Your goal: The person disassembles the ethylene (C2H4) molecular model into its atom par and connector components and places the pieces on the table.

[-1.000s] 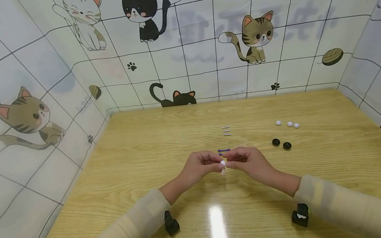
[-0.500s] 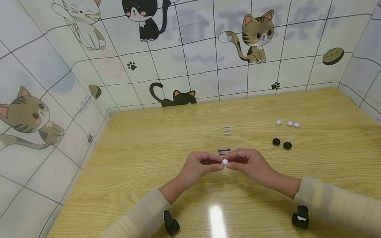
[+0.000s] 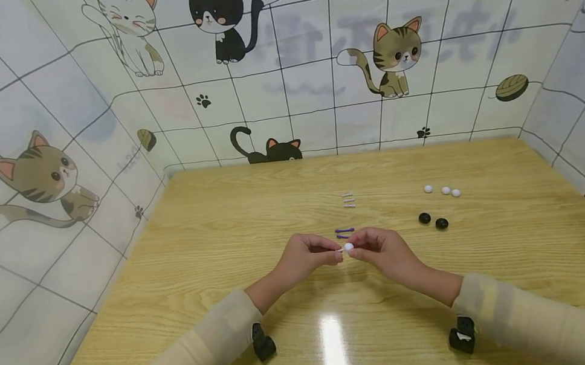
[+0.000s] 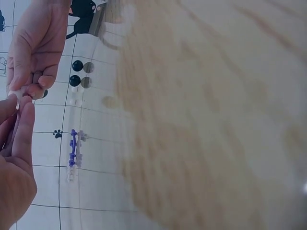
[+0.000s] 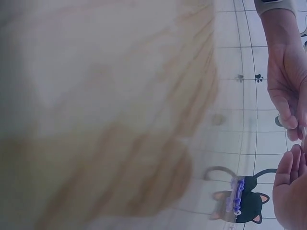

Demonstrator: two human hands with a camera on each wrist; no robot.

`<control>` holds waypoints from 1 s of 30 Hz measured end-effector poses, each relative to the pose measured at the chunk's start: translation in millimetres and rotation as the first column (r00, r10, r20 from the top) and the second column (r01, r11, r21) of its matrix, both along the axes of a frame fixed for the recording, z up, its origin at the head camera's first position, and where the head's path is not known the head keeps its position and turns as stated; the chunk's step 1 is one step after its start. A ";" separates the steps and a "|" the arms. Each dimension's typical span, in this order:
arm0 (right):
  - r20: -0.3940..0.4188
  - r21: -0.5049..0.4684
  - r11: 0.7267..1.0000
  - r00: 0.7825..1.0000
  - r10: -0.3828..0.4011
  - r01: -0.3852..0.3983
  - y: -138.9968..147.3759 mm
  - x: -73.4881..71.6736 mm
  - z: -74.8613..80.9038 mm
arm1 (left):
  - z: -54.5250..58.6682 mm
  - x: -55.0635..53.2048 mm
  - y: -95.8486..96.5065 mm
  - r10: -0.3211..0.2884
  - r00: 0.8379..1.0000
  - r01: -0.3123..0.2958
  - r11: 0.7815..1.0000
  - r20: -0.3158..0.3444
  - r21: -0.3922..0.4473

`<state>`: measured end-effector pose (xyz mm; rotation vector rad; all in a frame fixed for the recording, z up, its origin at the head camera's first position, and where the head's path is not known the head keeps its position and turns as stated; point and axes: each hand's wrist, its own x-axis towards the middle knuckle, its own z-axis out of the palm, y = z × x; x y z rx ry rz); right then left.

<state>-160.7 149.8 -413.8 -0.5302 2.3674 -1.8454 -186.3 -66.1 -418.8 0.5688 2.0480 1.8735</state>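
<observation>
Both hands meet above the table in the head view. My right hand (image 3: 388,251) pinches a small white ball (image 3: 348,247) between thumb and fingertips. From the ball's left side a thin pale stick (image 3: 340,250) runs into the fingertips of my left hand (image 3: 307,254), which pinches it. Whether the stick is inside the ball or only touches it, I cannot tell. In the left wrist view the white ball (image 4: 17,94) is partly hidden by fingers. Just beyond the hands lie two purple bar-shaped pieces (image 3: 344,230) with thicker ends.
Farther back, several short pale sticks (image 3: 348,200) lie in a column. To the right are two black round pieces (image 3: 425,218), with 3 white balls (image 3: 445,190) behind them. Cat-print sheeting (image 3: 309,95) stands around the wooden table (image 3: 231,214) at the back and sides.
The white ball has shifted slightly right. The pale piece that hung below it a second ago is out of sight there, and a stick now shows on its left. Both arms stay nearly still.
</observation>
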 end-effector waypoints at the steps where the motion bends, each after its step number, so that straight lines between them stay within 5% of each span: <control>1: -0.002 0.000 1.000 1.000 0.001 -0.001 0.0 -0.1 -0.5 | 0.1 0.2 0.1 0.006 1.000 -0.006 1.000 -0.001 -0.003; 6: -0.010 0.008 1.000 1.000 -0.005 0.005 -0.5 -0.8 -1.8 | 0.7 0.6 0.1 0.031 0.999 -0.032 0.999 -0.028 -0.038; 10: -0.014 0.017 1.000 1.000 -0.017 0.017 -0.7 -0.2 -1.3 | 2.3 0.1 -0.3 0.025 0.991 -0.040 0.992 -0.129 -0.116; 15: -0.038 0.054 0.998 0.999 -0.026 0.028 1.8 -0.2 1.1 | 6.3 -2.3 -2.3 -0.052 0.955 0.000 0.985 -0.292 -0.174; 18: -0.040 0.064 0.996 0.997 -0.060 0.062 8.6 -2.6 3.6 | 6.3 -6.8 -8.4 -0.049 0.935 -0.017 0.983 -0.352 -0.183; 24: 0.006 0.056 0.979 0.980 -0.198 0.198 35.4 -5.4 8.4 | 3.8 -15.8 -27.5 0.080 0.941 -0.129 0.983 -0.329 -0.131; 30: 0.035 0.075 0.972 0.973 -0.226 0.223 49.8 -8.4 11.4 | 3.4 -17.4 -30.9 0.062 0.956 -0.098 0.989 -0.288 -0.114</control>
